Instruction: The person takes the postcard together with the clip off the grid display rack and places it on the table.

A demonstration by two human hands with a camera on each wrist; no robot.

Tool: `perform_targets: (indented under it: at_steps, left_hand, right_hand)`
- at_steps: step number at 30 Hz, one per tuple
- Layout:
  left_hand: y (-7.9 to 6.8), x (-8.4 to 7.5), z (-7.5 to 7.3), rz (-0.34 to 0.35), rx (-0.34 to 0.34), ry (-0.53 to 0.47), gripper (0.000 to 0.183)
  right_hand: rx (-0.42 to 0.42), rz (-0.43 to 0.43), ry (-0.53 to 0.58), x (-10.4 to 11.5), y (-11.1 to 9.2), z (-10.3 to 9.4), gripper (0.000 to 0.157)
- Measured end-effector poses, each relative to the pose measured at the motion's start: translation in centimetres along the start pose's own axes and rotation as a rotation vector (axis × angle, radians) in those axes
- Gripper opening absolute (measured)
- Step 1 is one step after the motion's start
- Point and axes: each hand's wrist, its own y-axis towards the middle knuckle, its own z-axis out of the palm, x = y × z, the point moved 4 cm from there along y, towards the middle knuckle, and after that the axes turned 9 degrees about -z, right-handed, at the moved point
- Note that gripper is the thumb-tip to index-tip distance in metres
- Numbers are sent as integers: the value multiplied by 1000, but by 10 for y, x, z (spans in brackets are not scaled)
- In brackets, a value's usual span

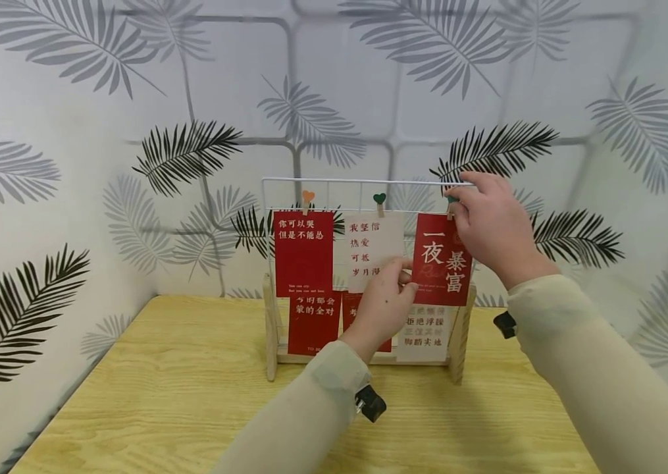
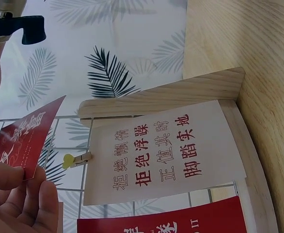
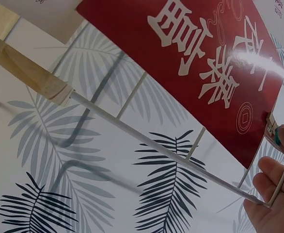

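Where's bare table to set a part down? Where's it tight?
In the head view, the table is bare left of the rack, out to the patterned wall, and, smaller, between the rack and right sleeve. Crowded: rack's upper right, left hand pinching a red card, right hand on its clip.

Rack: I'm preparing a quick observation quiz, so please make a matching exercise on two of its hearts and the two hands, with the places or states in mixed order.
Column one
1. Left hand
2. Right hand
3. Orange heart
4. Yellow heart

Column two
A. At the top of the lower white card
B. Gripping the teal-hearted clip
C. Above the upper left red card
D. Pinching the upper right red card by its edge

Pairs: 1-D, 2-B, 3-C, 4-A
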Motion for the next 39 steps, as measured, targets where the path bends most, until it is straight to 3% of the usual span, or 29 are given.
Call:
perform_targets:
  at_steps: [39]
  left_hand:
    - [0,-1,2,-13,-18,-36,26]
  right_hand:
    - [-70,2,40,0,2,2,21]
